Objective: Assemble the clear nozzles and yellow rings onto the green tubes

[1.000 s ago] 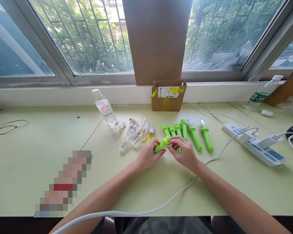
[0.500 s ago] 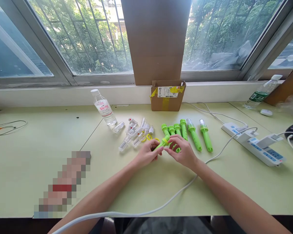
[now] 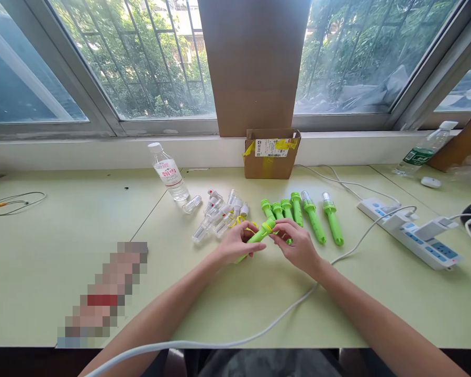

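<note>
In my left hand (image 3: 238, 244) is a green plastic tube (image 3: 258, 235), tilted with its wider end up and to the right. A yellow ring shows round that end. My right hand (image 3: 293, 241) has its fingertips pinched at this end; whether a small part is between them is hidden. Just beyond my hands, several green tubes lie in a row, among them one with a clear cap (image 3: 313, 217) and another capped tube (image 3: 332, 219). Clear plastic tubes (image 3: 210, 220) lie heaped to the left, with yellow rings (image 3: 232, 222) beside them, partly behind my left hand.
A water bottle (image 3: 168, 173) stands behind the clear parts. An open cardboard box (image 3: 270, 162) is against the window wall. At right are a power strip (image 3: 408, 230) and a second bottle (image 3: 426, 149). A white cable (image 3: 259, 335) crosses in front of me, under my right forearm.
The green tube now shows more of its length between my hands, its lower end visible below my left hand. My left fingers have shifted along it; my right fingers stay at the upper end.
</note>
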